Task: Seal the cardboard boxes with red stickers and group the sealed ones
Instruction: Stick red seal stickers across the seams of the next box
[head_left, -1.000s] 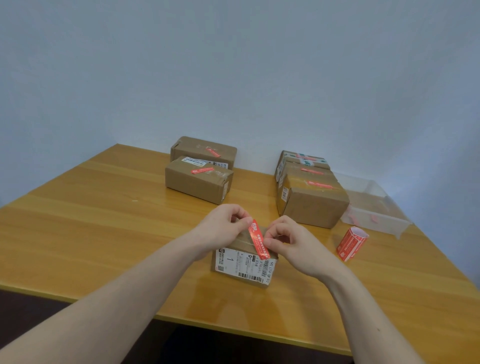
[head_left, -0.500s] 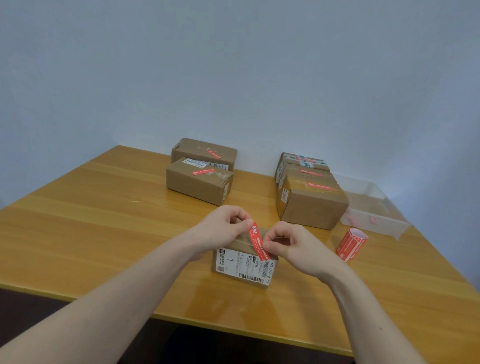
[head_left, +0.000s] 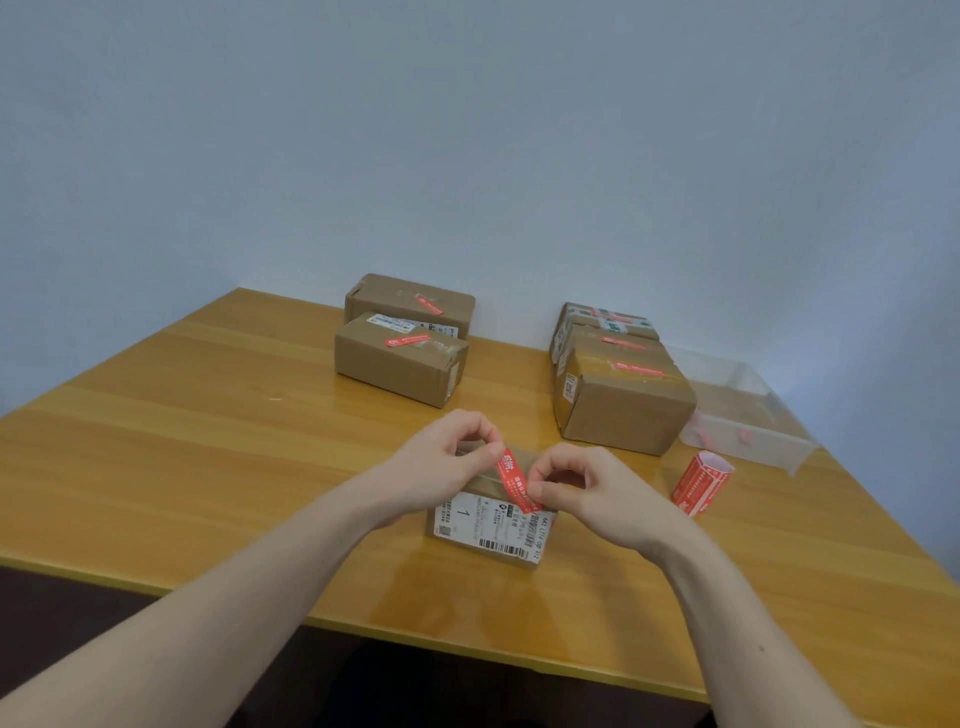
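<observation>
Near the table's front edge, the left hand (head_left: 441, 457) and right hand (head_left: 587, 493) each pinch one end of a red sticker (head_left: 514, 480), stretched just above the small cardboard box (head_left: 488, 525). The strip looks light, limp and tacky, likely to curl, so holding it by its ends suits it. The glossy wooden table (head_left: 208, 457) meets a plain pale wall (head_left: 467, 130)

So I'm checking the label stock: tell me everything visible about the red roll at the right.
The red sticker roll is a loosely wound paper tube, red with small white print and a pale inner face. It stands tilted on the wooden table, near the clear plastic tray, right of both hands. Nothing grips it.
</observation>
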